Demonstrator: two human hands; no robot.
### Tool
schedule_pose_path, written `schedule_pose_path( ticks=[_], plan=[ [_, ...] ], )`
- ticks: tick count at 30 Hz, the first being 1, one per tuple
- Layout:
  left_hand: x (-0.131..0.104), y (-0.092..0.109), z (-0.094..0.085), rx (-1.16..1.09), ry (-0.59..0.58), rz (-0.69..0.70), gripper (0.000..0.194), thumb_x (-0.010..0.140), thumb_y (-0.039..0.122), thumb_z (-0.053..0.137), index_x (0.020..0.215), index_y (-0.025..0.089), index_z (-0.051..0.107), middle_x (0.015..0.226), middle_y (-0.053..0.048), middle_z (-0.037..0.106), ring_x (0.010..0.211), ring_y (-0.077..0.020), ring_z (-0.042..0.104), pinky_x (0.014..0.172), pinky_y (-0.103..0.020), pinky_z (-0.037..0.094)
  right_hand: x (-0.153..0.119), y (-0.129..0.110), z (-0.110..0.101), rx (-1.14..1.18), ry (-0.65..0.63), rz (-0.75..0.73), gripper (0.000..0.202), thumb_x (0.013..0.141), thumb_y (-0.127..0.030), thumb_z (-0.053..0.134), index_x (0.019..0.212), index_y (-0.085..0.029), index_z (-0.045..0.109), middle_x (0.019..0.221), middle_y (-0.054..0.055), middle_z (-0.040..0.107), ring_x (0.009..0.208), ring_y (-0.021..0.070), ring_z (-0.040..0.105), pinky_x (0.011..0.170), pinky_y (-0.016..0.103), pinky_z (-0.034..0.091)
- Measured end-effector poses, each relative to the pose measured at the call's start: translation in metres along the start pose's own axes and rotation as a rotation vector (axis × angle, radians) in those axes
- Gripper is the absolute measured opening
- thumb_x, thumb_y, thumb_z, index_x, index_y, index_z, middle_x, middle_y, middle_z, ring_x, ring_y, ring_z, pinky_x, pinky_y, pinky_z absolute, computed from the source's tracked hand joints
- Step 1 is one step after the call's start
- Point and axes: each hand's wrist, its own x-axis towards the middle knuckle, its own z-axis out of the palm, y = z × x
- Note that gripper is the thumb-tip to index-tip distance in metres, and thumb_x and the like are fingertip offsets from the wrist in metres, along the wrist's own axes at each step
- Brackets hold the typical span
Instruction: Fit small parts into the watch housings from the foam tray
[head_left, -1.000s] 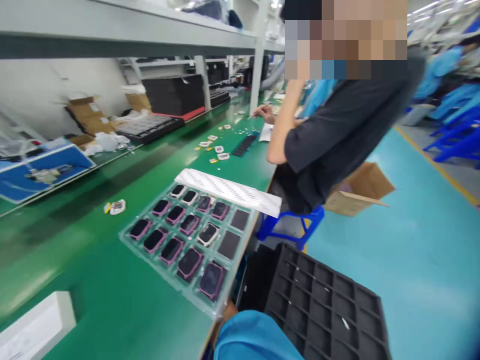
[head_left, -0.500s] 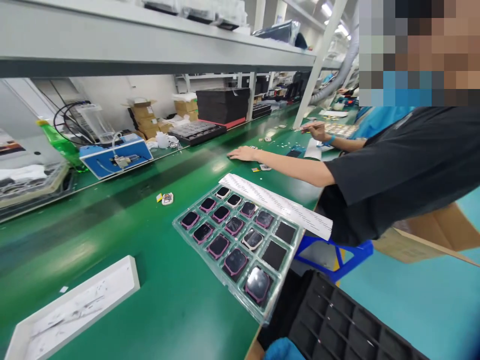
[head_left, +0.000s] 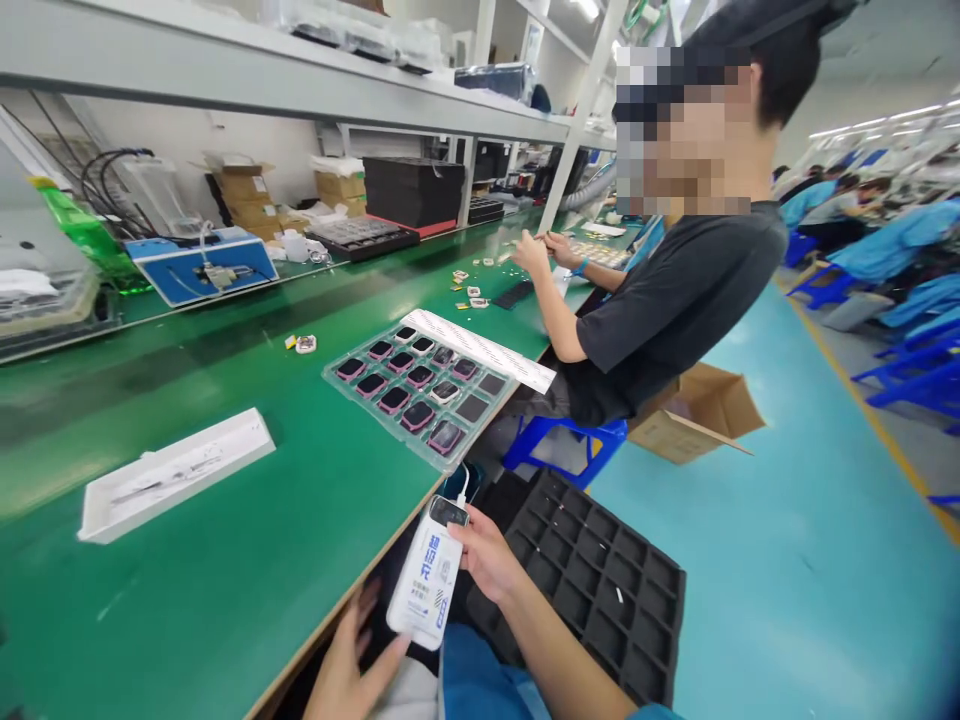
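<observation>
My right hand (head_left: 491, 555) grips a white power bank (head_left: 424, 580) with blue printing and a dark window at its top, over my lap beside the table edge. A white cable (head_left: 463, 488) is plugged into its upper end. Just below and left of it is my left hand (head_left: 352, 650), somewhat blurred, with fingers spread and the thumb by the power bank's lower end; whether they touch, I cannot tell. On the green table (head_left: 360, 510) beyond lies a clear tray (head_left: 450, 458) of watch-like units with dark screens and pink or white frames.
A white shallow box (head_left: 180, 475) lies at left on the table. To my right is a black compartment tray (head_left: 600, 590). A co-worker (head_left: 675, 290) sits further along, near a blue stool (head_left: 566, 445) and an open carton (head_left: 697, 415). Overhead runs a shelf (head_left: 225, 70).
Both my hands and the power bank have come into view at the bottom. The view has shifted right and downward. The co-worker's hands are now together and raised off the table.
</observation>
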Motion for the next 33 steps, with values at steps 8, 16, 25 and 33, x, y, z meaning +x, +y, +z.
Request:
schedule_pose_path(
  ticks=[8,16,25,33],
  plan=[
    [0.011,-0.032,-0.002,-0.160,-0.202,-0.296,0.077,0.049,0.040,0.082,0.116,0.014,0.054,0.104,-0.015,0.065,0.086,-0.0284,0.063,0.061,-0.031,0.051,-0.013,0.015,0.031,-0.008,0.049,0.107,0.057,0.059,-0.054,0.074,0.095,-0.012,0.064,0.079,0.009,0.066,0.069,0.0190,0.062,0.064,0.032,0.048],
    [0.011,-0.048,-0.014,-0.216,-0.179,-0.328,0.078,0.050,0.035,0.083,0.119,0.015,0.051,0.106,-0.014,0.064,0.087,-0.0269,0.063,0.066,-0.031,0.052,0.012,0.038,0.046,0.060,0.201,0.020,0.040,0.050,-0.045,0.077,0.069,-0.011,0.065,0.061,0.002,0.060,0.055,0.0110,0.052,0.053,0.020,0.038],
    [0.024,-0.066,-0.012,-0.194,-0.099,-0.415,0.081,0.052,0.030,0.083,0.123,0.016,0.047,0.104,-0.011,0.066,0.086,-0.0248,0.064,0.065,-0.029,0.053,0.038,0.060,0.043,0.074,0.316,-0.002,0.020,0.056,-0.030,0.066,0.065,-0.013,0.060,0.057,0.001,0.059,0.053,0.0134,0.054,0.056,0.024,0.040],
    [0.024,-0.058,-0.011,-0.176,-0.024,-0.504,0.075,0.056,0.023,0.082,0.122,0.018,0.047,0.102,-0.011,0.066,0.085,-0.0237,0.065,0.065,-0.032,0.054,0.044,0.078,0.045,0.047,0.328,0.100,0.022,0.071,-0.030,0.067,0.066,-0.010,0.058,0.056,0.001,0.057,0.052,0.0115,0.053,0.056,0.024,0.042]
  ],
)
